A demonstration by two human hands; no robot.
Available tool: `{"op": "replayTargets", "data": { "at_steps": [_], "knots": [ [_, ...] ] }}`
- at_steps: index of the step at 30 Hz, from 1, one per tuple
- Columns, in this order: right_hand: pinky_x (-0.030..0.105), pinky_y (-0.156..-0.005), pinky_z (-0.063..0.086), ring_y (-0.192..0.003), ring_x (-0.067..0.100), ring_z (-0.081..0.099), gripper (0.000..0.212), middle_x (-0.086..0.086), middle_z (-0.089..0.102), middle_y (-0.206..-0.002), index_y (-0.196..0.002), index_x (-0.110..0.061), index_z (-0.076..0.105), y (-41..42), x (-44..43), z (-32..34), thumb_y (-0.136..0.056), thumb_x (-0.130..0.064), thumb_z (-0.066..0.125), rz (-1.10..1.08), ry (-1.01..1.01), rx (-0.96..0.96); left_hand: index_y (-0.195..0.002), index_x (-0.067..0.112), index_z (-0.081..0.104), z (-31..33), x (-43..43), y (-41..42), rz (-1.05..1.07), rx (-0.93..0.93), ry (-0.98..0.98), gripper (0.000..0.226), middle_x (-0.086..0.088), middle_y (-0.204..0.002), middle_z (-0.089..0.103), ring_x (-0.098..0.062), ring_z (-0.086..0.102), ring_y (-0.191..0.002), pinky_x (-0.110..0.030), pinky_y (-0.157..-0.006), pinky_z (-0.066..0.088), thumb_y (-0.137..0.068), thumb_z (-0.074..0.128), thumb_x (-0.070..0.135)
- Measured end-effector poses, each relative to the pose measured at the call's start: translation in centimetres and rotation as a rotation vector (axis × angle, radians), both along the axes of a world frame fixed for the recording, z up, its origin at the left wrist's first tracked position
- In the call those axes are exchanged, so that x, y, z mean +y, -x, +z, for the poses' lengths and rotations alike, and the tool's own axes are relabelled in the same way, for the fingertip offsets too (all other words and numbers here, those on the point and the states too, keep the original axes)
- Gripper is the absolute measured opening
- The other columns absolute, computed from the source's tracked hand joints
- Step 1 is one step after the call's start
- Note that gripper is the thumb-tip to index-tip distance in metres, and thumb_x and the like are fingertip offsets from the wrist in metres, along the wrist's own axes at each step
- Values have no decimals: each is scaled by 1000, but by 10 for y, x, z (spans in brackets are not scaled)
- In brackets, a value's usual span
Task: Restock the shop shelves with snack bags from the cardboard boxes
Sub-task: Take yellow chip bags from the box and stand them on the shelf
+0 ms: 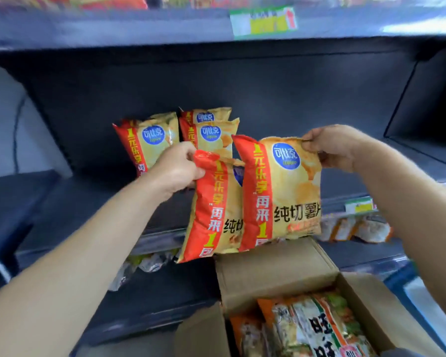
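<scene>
Recorded left hand (175, 171) pinching the red top corner of one yellow-and-red foil crisp bag (211, 210) and right hand (330, 148) pinching the top edge of a second matching bag (281, 191); hands apart, bags hanging overlapped before the dark grey metal shelf (70, 191). Noted three more such bags (149, 140) upright at the shelf back. Saw open brown cardboard box (276, 266) below, holding orange-and-green snack packs (314, 328).
</scene>
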State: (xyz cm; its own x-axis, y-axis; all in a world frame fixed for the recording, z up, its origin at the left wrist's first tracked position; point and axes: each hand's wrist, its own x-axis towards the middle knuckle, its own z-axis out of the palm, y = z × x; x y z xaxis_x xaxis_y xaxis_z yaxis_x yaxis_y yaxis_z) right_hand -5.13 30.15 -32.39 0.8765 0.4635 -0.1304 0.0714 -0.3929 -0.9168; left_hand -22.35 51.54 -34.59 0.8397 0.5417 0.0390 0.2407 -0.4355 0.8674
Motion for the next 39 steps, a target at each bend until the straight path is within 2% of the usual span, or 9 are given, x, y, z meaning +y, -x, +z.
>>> {"op": "replayTargets", "data": {
  "at_steps": [3, 8, 13, 16, 19, 21, 23, 26, 39],
  "knots": [
    [29, -64, 48, -63, 14, 54, 29, 3, 56, -75, -73, -17, 54, -4, 30, 7, -96, 0, 47, -42, -172, 16, -101, 10, 55, 20, 41, 11, 104, -78, -22, 19, -5, -94, 62, -15, 62, -81, -24, -60, 54, -90, 56, -6],
    [21, -49, 48, -60, 11, 52, 25, 0, 54, -72, -75, -18, 52, -11, 77, 6, -95, -3, 47, -93, -274, -26, -101, 13, 51, 27, 108, 16, 321, -127, -74, 19, -9, -103, 61, -23, 60, -98, -42, -88, 52, -90, 58, -2],
    [18, -53, 43, -75, 14, 56, 21, 1, 61, -95, -108, -14, 62, -5, 116, -30, -92, -8, 50, -169, -251, -77, -101, 1, 58, -10, 145, 8, 487, -169, -68, 19, -12, -105, 67, -23, 63, -90, -29, -67, 45, -84, 51, 0],
    [14, -52, 43, -81, 12, 57, 59, -1, 55, -118, -145, -18, 32, 7, 120, -43, -92, -21, 58, -99, -237, -74, -127, 3, 47, -24, 134, 5, 536, -264, 80, 33, -7, -119, 60, -15, 57, -91, -27, -73, 44, -97, 47, 15],
    [27, -86, 49, -112, 17, 57, 111, 0, 43, -142, -151, -28, -11, 15, 119, -59, -80, -34, 74, 23, -200, -72, -141, 10, 27, -41, 109, 6, 533, -244, 150, 53, -3, -116, 54, -9, 55, -80, -21, -67, 42, -99, 41, 41],
    [29, -99, 41, -121, 14, 50, 128, -7, 46, -138, -147, -26, -25, 16, 119, -77, -74, -29, 80, 74, -162, -72, -150, 17, 9, -55, 94, 9, 459, -194, 176, 83, -3, -137, 47, -13, 58, -103, -27, -84, 48, -90, 54, 52],
    [29, -102, 37, -119, 13, 48, 124, -11, 49, -128, -149, -24, -16, 17, 119, -97, -72, -22, 82, 99, -96, -68, -151, 23, -10, -68, 89, 9, 415, -65, 142, 118, -4, -156, 22, -23, 38, -136, -42, -109, 36, -74, 75, 50],
    [45, -101, 47, -118, 22, 54, 97, -6, 55, -123, -139, -29, 18, 17, 118, -120, -69, -20, 84, 113, -38, -91, -149, 25, -20, -82, 89, 8, 361, 11, 107, 138, -5, -158, 11, -23, 23, -144, -43, -115, 25, -64, 87, 32],
    [29, -88, 46, -109, 16, 58, 61, -6, 61, -119, -130, -23, 41, 2, 125, -123, -80, -29, 75, 176, -14, -84, -150, 30, 0, -95, 113, 15, 359, -308, 84, 117, 6, -138, 43, -9, 46, -117, -27, -94, 39, -70, 81, 4]
  ]
}}
